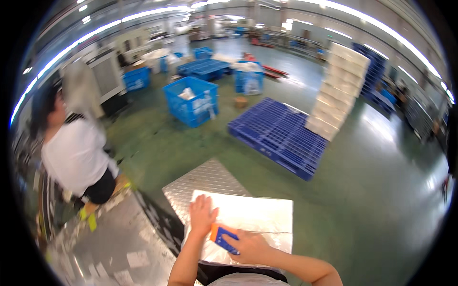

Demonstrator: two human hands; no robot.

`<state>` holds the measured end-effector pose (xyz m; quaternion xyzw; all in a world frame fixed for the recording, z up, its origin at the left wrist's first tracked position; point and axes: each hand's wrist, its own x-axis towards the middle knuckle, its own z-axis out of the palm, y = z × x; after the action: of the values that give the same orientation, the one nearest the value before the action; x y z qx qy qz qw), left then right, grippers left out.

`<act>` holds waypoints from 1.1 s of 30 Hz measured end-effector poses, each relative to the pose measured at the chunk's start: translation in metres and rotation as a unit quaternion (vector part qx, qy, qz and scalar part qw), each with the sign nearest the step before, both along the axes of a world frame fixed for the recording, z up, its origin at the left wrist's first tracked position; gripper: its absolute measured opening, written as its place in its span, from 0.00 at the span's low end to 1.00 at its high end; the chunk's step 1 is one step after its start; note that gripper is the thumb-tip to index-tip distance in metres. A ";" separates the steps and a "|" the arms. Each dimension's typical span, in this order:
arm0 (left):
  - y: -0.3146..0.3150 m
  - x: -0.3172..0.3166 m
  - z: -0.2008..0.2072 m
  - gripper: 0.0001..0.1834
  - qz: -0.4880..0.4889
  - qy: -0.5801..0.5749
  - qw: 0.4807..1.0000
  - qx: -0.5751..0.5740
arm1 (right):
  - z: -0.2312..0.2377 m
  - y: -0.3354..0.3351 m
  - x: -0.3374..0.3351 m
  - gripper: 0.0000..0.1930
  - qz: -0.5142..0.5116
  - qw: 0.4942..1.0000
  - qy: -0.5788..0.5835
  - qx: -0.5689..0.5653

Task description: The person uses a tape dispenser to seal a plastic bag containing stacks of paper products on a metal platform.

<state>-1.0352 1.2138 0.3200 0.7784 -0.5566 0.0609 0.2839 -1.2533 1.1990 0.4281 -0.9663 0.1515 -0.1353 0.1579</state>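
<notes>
A white, plastic-wrapped package (260,212) with a crease across it lies in front of my body. Over its left part my left hand (202,215) rests with the fingers stretched out and apart. My right hand (249,247) is closed around a small blue-and-orange block (224,238), which sits against the package just right of my left wrist. The block's exact kind is not clear, and my fingers cover part of it. Beneath the package's far left corner shows a metal tread plate (205,178).
A worn metal table (114,243) stands at the left, beside a person in a white shirt (78,157). Ahead are a blue crate (193,102) and a dark blue pallet (279,136). A tall stack of white packages (338,90) rises from the pallet's right end.
</notes>
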 end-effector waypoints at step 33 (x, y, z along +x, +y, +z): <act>-0.022 0.002 -0.015 0.29 -0.007 -0.008 0.999 0.043 | 0.103 -0.067 -0.042 0.29 0.124 0.981 0.147 -0.039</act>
<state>-1.0332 1.1918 0.3048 0.7854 -0.5666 0.0413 0.2457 -1.2952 1.1323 0.5312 -0.9923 0.0471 0.0234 0.1120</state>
